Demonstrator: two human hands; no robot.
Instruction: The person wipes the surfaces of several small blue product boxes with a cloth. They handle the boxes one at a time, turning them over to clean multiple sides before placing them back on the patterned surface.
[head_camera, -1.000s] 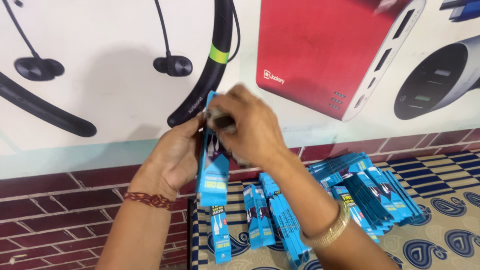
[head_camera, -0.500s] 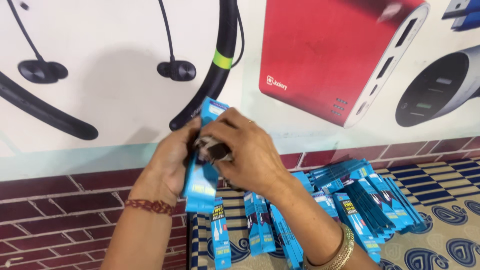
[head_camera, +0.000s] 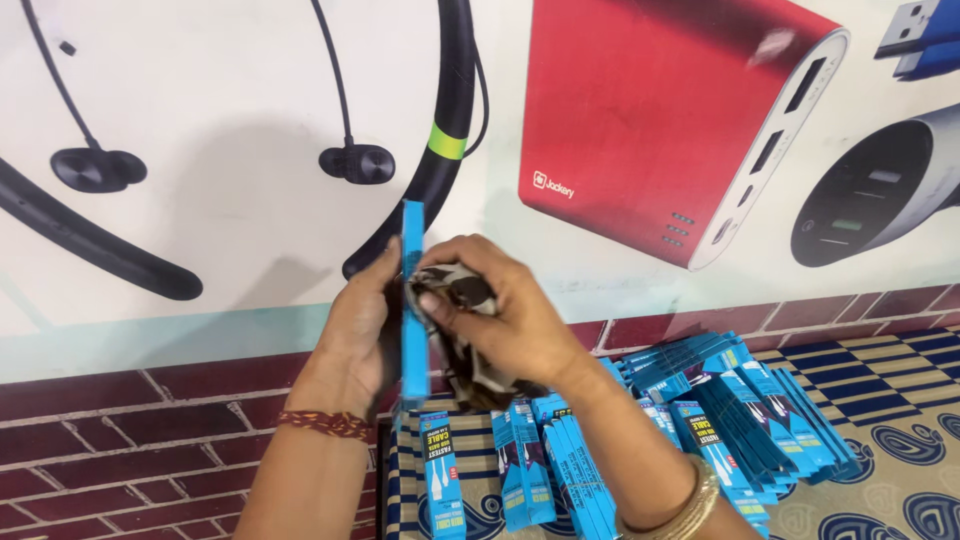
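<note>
At frame centre, our left hand now grips the blue cable pack edge-on; right-hand fingers pinch a dark cloth against it

Single head-worn view, looking forward and slightly down, close on both hands at frame centre. Left hand sits at 9 o'clock of centre, right hand at 3 o'clock. Printed wall poster fills 12 o'clock; blue packets on patterned mat at 5 o'clock.

Held box: slim, blue, upright, edge-on, centre.
Box pile: blue, near right.
Poster: white, far wall.
</note>
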